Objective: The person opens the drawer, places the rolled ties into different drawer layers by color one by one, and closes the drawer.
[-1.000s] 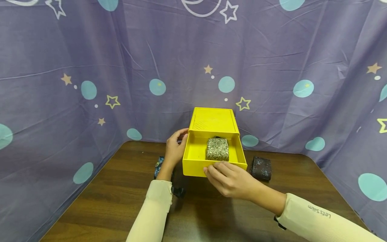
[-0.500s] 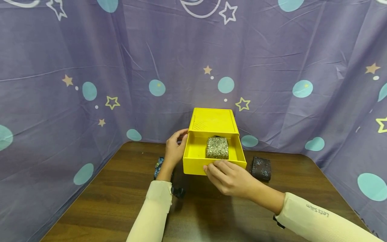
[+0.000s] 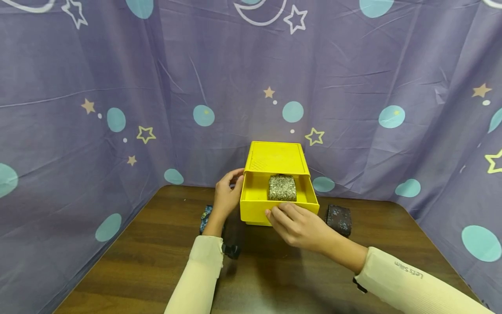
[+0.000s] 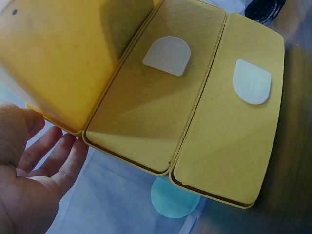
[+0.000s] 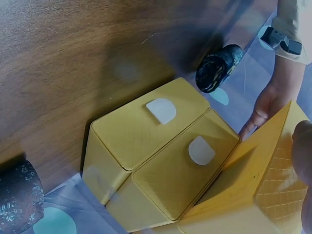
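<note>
In the head view a yellow drawer unit point(image 3: 277, 157) stands near the back of the table, its top drawer point(image 3: 255, 210) pulled partly out. Inside the drawer sits a speckled grey-green roll, apparently rolled cloth point(image 3: 282, 188). My right hand point(image 3: 300, 229) holds the drawer's front with bent fingers; its exact grip and any handle beneath are hidden. My left hand point(image 3: 226, 195) touches the unit's left side, fingers extended, as the left wrist view shows. Two lower drawers point(image 4: 156, 97) with white half-round handles point(image 4: 168, 56) are closed.
A dark patterned roll point(image 3: 339, 219) lies right of the unit. A blue patterned roll point(image 3: 205, 218), partly behind my left forearm, lies on the other side. The brown wooden table point(image 3: 157, 257) meets a purple curtain point(image 3: 235, 69) at the back.
The top drawer has slid a little inward, away from me, carrying the roll with it. My right hand moved along with its front; the left hand stays in place.
</note>
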{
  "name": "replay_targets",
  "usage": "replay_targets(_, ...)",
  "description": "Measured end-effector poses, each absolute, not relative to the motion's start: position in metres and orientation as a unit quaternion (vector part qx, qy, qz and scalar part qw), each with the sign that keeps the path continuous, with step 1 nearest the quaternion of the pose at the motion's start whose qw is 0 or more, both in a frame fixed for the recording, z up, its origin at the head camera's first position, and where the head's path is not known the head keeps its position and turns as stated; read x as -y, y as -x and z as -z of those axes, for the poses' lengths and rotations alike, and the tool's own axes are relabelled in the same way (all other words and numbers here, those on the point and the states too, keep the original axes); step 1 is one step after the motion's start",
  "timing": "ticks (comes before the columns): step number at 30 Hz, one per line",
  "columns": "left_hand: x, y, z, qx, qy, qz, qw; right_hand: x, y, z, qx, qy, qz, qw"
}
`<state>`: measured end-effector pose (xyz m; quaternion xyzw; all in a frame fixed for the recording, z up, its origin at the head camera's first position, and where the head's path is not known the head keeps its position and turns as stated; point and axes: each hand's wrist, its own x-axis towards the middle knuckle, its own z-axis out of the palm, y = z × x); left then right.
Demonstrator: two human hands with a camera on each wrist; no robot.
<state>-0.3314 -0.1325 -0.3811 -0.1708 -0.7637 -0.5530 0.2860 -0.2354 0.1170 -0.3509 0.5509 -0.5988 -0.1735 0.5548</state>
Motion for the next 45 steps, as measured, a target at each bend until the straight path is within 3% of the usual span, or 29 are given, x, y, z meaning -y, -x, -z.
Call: replay_targets(45, 0.131, 0.329, 0.379, 0.763, 0.172, 0.552, 0.289, -0.114, 0.256, 0.348, 0.639, -0.524, 0.211, 0.522)
